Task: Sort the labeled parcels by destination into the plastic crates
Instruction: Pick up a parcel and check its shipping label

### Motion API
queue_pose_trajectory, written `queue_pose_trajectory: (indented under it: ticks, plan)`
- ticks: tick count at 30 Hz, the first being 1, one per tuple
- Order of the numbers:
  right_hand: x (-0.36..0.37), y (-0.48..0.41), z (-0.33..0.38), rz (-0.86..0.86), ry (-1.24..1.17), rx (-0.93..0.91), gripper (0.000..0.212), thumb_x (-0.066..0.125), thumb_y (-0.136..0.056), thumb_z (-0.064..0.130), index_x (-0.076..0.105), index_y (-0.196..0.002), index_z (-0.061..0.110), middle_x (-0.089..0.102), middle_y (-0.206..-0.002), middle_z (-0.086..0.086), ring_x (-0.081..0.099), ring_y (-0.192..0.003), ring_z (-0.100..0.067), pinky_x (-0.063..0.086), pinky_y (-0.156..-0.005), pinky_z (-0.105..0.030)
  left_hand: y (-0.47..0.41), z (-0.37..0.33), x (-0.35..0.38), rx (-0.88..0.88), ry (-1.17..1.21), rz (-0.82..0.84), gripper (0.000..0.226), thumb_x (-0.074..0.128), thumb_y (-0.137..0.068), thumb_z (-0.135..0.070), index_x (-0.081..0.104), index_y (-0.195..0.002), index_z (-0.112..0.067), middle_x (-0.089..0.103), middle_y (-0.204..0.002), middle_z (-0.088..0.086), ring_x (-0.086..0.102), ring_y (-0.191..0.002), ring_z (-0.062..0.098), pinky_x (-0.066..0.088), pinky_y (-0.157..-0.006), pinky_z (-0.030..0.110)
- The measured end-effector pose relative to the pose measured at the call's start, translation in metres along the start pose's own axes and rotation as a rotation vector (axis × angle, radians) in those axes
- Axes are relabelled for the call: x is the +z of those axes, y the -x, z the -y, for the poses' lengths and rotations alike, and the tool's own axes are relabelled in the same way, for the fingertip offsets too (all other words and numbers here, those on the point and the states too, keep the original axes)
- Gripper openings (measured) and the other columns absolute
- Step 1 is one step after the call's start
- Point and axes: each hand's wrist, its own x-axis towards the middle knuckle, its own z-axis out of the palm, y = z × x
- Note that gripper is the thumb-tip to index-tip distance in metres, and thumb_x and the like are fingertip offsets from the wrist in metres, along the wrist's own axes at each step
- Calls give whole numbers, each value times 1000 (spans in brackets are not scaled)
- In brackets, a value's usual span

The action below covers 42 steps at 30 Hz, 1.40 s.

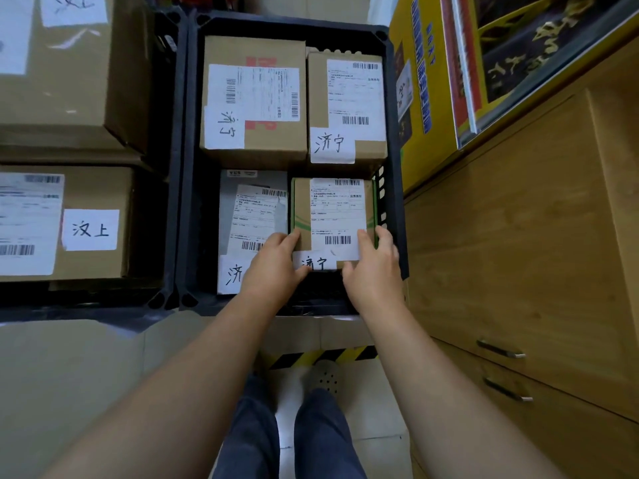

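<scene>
The wooden cabinet (518,254) fills the 3 o'clock side. At 12 o'clock stands the black crate (186,167), with a second crate (169,98) of cardboard boxes touching it at 9 o'clock. Inside the black crate, a large brown parcel (276,146) lies at 11 o'clock, a narrower brown parcel (370,150) at 1 o'clock and a grey flat parcel (230,202) at 7 o'clock. The small green-edged parcel (337,216) sits at the crate's 5 o'clock, just beside the grey one. The left hand (276,267) and right hand (375,271) grasp its near corners, fingers (384,238) curled round its edges.
</scene>
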Motion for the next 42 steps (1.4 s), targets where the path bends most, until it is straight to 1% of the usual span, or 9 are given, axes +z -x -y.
queue_pose_trajectory:
  ticks: [4, 9, 16, 24, 28, 32, 36, 39, 42]
  plan:
    - [-1, -5, -5, -19, -20, -110, 58, 61, -95, 25, 42, -149, 19, 30, -153, -4, 22, -141, -20, 41, -108, -39, 1, 1, -3, 9, -25, -27, 74, 70, -88, -33, 34, -151, -21, 45, -139, 3, 47, -125, 23, 45, -100, 38]
    - [5, -13, -6, 20, 75, -144, 56, 61, -96, 32, 43, -148, 21, 23, -157, -5, 18, -143, -23, 35, -114, -42, -3, -3, -2, -3, -93, -17, 72, 67, -89, -38, 33, -151, -24, 43, -142, 2, 43, -128, 25, 46, -99, 41]
    - [8, -16, -5, 36, 123, -146, 56, 60, -97, 33, 42, -149, 22, 22, -157, -6, 23, -138, -26, 38, -110, -43, -3, -1, -4, 22, -255, -38, 68, 61, -90, -46, 34, -149, -27, 46, -137, 2, 42, -123, 24, 44, -90, 39]
    - [6, -14, -6, 42, 141, -155, 60, 62, -96, 38, 40, -149, 23, 22, -156, -5, 19, -141, -25, 34, -113, -42, -1, 2, -1, 27, -307, -69, 66, 59, -89, -52, 34, -147, -31, 45, -139, 3, 40, -125, 26, 41, -95, 40]
    - [-7, -11, -3, 64, 106, -158, 64, 63, -95, 40, 37, -151, 23, 24, -156, -3, 17, -144, -23, 35, -111, -42, 6, 0, -12, 40, -253, -53, 68, 58, -90, -54, 32, -149, -33, 37, -149, 3, 34, -134, 25, 37, -105, 41]
    - [-37, 13, 6, 106, -22, -274, 67, 63, -93, 45, 36, -152, 28, 33, -151, 3, 23, -142, -16, 36, -113, -39, 41, -3, -52, 126, -81, -136, 62, 60, -92, -47, 40, -148, -30, 40, -148, -2, 36, -136, 18, 34, -111, 37]
    - [-84, 57, 36, 127, -3, -415, 65, 60, -93, 52, 39, -151, 30, 36, -150, 7, 26, -140, -10, 35, -113, -35, 98, -16, -116, 199, -84, -187, 55, 61, -93, -43, 47, -144, -27, 45, -146, -3, 38, -135, 15, 31, -113, 33]
    - [-140, 93, 77, 56, -36, -530, 63, 62, -93, 50, 45, -148, 26, 41, -147, 5, 31, -139, -12, 30, -115, -31, 144, -41, -183, 237, -90, -266, 54, 63, -91, -43, 52, -140, -23, 48, -144, -2, 40, -134, 15, 33, -114, 34]
    - [-207, 124, 116, -78, -122, -612, 59, 66, -90, 48, 54, -142, 22, 49, -137, 3, 40, -132, -14, 35, -112, -33, 179, -79, -254, 328, -113, -386, 58, 58, -89, -52, 57, -136, -19, 52, -139, 0, 46, -129, 18, 37, -111, 35]
